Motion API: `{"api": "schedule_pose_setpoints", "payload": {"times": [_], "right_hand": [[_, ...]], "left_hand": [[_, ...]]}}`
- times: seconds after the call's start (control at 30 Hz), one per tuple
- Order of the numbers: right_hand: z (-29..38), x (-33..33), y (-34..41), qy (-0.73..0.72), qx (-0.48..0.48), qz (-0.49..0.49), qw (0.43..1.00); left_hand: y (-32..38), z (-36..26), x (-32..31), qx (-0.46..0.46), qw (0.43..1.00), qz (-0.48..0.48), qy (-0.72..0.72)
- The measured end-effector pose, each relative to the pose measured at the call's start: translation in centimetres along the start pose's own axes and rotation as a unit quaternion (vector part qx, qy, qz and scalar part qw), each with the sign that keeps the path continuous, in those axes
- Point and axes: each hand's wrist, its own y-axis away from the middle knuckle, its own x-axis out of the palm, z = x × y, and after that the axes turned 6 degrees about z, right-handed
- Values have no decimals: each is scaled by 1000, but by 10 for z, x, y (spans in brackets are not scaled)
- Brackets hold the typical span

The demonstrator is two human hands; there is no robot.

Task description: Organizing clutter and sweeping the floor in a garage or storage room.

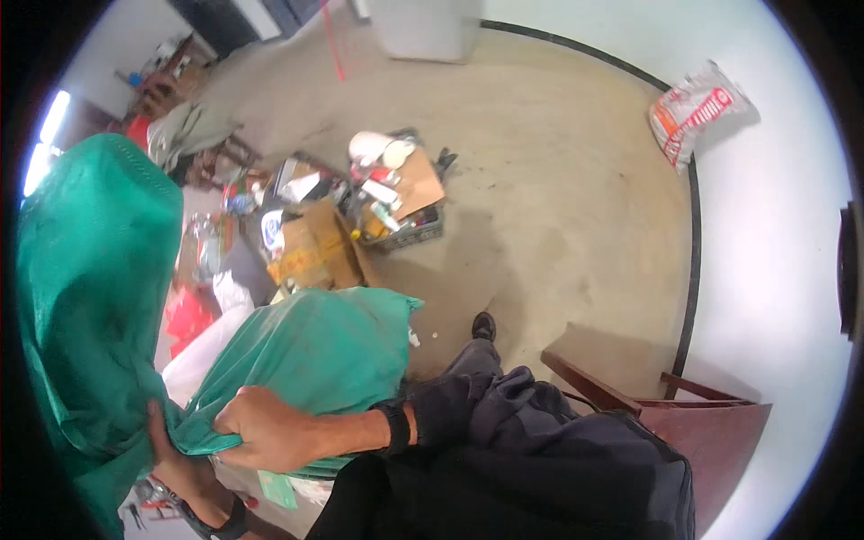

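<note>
A large green fabric sheet point(101, 270) rises in a tall, bulging fold at the far left. More green fabric spreads over something low in front of me, and what lies beneath is hidden. My right hand point(266, 428), with a dark band on its wrist, is closed in a fist around a gathered edge of the fabric. Just left of it and lower, my left hand point(165, 442) grips the tall fold, its fingers partly hidden by the cloth. A dark band also shows on that wrist.
Beyond the fabric stand an open cardboard box point(310, 243) and a dark plastic crate point(412, 233) heaped with bottles and packages. Red and white bags lie at the left. A printed sack point(695, 115) leans on the right wall. Reddish-brown wooden furniture point(709, 445) stands at the lower right.
</note>
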Motion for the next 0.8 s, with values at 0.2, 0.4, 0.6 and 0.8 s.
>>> {"api": "schedule_pose_setpoints", "payload": {"times": [0.2, 0.4, 0.6, 0.8], "right_hand": [[73, -113, 30, 38, -18, -125, 991], [107, -246, 74, 182, -7, -272, 945], [131, -388, 125, 303, 78, -398, 862], [126, -546, 138, 297, 149, -541, 773]], "left_hand": [[22, -83, 133, -8, 989, 74, 124], [40, -111, 290, -99, 892, 348, 271], [76, -159, 479, -87, 778, 506, 361], [87, -192, 685, -77, 665, 633, 390]]}}
